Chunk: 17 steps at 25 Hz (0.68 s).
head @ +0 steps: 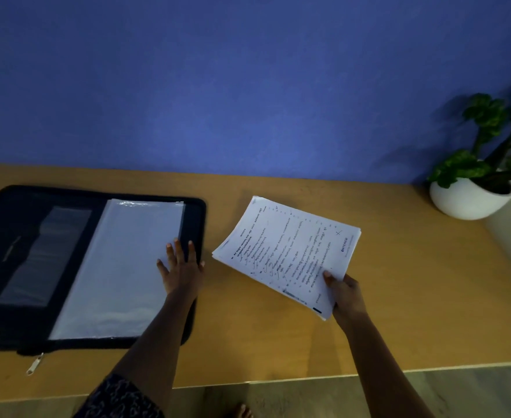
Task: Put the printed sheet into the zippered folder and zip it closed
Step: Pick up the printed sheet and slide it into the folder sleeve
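The black zippered folder lies open on the left of the wooden table, its clear plastic sleeves showing on the right half. Its metal zip pull hangs out at the front edge. My left hand rests flat with spread fingers on the sleeves near the folder's right border. My right hand grips the near corner of the printed sheet, thumb on top. The paper looks like a thin stack, held tilted just above the table to the right of the folder.
A white bowl-shaped pot with a green plant stands at the table's back right corner. A blue wall runs along the far edge of the wooden table. The near table edge crosses the bottom, with floor below.
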{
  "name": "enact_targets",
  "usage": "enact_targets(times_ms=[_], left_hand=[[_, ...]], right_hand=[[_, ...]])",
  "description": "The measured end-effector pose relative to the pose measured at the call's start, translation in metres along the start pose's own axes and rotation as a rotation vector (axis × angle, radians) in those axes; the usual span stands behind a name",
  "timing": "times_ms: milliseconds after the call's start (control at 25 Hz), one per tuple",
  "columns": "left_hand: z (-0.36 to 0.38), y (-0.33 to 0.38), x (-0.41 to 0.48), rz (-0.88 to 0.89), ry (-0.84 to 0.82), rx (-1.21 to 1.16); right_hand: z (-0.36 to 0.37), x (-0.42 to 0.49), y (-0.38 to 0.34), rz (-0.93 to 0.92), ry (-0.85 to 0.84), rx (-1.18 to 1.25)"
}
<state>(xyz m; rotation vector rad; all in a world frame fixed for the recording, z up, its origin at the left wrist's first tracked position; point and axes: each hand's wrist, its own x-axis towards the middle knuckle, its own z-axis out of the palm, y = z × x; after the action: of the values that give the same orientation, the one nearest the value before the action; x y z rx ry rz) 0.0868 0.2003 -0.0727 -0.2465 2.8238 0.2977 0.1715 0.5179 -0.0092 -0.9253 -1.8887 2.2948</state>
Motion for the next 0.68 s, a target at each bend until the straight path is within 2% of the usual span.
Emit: enact_targets(times_ms=[360,680], left_hand=[[0.009,-0.035,-0.06,0.162,0.005,0.136],[0.003,-0.102,-0.12,0.424,0.09,0.225]], right_hand=[[0.028,-0.019,0.003,0.046,0.013,0.013],[0.058,-0.053,0.013,0.038,0.114,0.068]])
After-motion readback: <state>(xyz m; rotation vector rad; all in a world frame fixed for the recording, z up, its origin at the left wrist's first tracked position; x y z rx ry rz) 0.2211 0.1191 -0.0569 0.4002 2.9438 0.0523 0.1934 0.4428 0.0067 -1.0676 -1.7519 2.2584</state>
